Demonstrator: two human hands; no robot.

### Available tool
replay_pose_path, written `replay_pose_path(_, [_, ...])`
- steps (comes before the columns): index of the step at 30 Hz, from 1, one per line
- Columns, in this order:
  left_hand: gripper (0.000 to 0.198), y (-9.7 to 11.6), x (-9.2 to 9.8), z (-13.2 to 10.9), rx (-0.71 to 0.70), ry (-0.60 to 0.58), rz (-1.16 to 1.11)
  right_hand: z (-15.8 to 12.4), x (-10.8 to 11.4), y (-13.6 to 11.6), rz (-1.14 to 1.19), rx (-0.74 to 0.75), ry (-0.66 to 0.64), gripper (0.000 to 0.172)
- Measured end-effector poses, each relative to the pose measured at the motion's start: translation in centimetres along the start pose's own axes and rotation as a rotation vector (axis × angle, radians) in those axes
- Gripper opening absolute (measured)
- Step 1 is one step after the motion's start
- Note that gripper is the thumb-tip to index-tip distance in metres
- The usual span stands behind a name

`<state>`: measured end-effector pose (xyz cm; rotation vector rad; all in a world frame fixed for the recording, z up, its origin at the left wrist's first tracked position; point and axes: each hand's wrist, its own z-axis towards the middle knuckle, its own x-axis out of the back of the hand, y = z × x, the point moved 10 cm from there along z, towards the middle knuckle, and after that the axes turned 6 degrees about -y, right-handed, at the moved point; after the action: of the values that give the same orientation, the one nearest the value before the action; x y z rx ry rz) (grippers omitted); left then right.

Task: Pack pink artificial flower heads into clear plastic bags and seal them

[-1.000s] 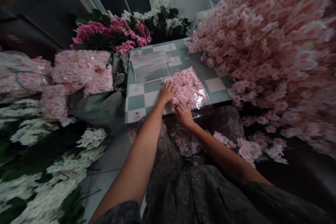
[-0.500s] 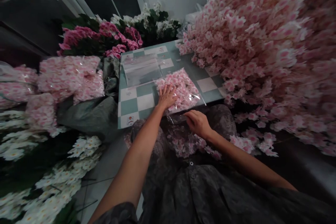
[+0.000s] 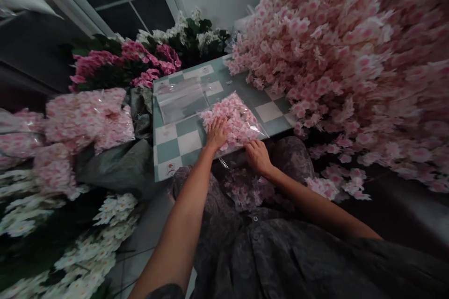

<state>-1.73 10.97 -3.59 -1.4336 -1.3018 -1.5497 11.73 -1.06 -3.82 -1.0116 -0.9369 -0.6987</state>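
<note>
A clear plastic bag [image 3: 238, 114] packed with pink flower heads lies flat on the checkered table, its near edge at the table's front. My left hand [image 3: 216, 134] rests on the bag's left part, palm down with fingers spread. At the bag's near right edge, the curled fingers of my right hand [image 3: 257, 155] close on the plastic; the fingertips are partly hidden. Some clear film hangs over the table edge between the hands. Flat empty clear bags [image 3: 182, 103] lie behind and to the left on the table.
Pink blossom branches [image 3: 333, 56] crowd the right side and overhang the table [image 3: 189, 142]. Filled bags of pink flowers [image 3: 87, 117] sit at the left, above white flowers [image 3: 87, 252]. Dark pink flowers [image 3: 101, 65] stand behind. Loose pink flowers [image 3: 245, 189] lie by my lap.
My right hand has moved forward from the film below the table edge to the bag's near edge. My left hand stays spread on the bag. The camera view has shifted slightly.
</note>
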Motion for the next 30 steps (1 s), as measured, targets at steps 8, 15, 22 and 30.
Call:
replay_pose_path(8, [0.06,-0.1,-0.3,0.1,-0.022,0.01,-0.007,-1.5,-0.8,0.7,-0.041,0.014,0.067,0.052])
replay_pose_path(15, [0.059,0.1,-0.1,-0.1,-0.029,0.015,0.019,4.7,-2.5,-0.6,-0.038,0.098,-0.004,0.049])
replay_pose_path(22, [0.062,-0.2,-0.6,-0.1,-0.03,-0.007,0.045,5.6,-2.3,2.3,-0.085,-0.044,-0.004,0.044])
replay_pose_path(30, [0.063,-0.1,0.2,-0.5,0.016,0.018,0.038,5.0,-1.9,3.0,-0.08,-0.034,0.021,0.053])
